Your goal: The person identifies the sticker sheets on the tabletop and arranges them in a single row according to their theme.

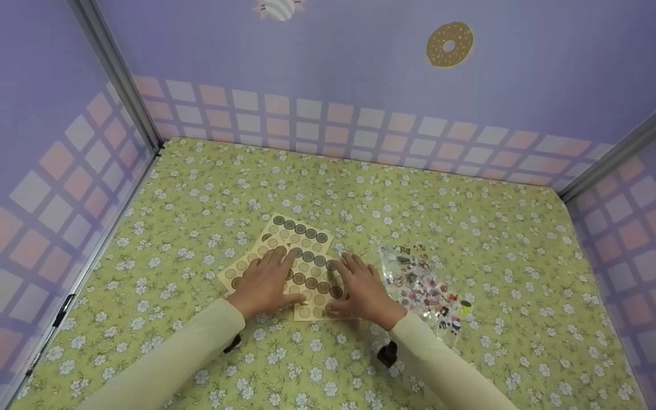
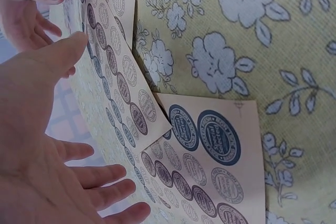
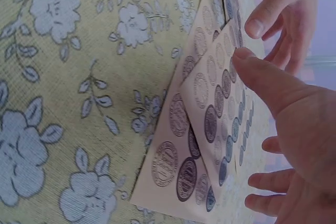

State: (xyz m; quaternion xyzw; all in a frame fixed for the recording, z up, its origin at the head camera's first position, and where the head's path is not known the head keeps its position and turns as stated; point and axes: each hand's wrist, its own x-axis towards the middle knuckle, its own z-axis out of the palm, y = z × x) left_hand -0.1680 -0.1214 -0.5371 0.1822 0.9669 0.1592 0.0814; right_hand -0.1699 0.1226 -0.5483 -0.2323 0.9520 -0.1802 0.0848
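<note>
Overlapping tan sheets of round stamp-like stickers [image 1: 311, 297] lie on the tablecloth, some rows dark and some pale. My left hand [image 1: 262, 285] is over the left part of the sheets, fingers spread and pointing away. Over the right edge is my right hand [image 1: 365, 290], its thumb toward the left one. In the left wrist view, the left fingers [image 2: 107, 195] extend loosely just above a sheet corner [image 2: 247, 156]. The right wrist view shows the right thumb [image 3: 262, 77] stretched over the upper sheet [image 3: 202, 106]. Neither hand grips anything.
Right of the right hand lies a clear plastic packet [image 1: 413, 279] with many small colourful stickers. Beneath everything is a yellow-green flowered tablecloth [image 1: 237, 188]. Purple walls [image 1: 328, 57] with pink and white squares enclose the table at the back and sides.
</note>
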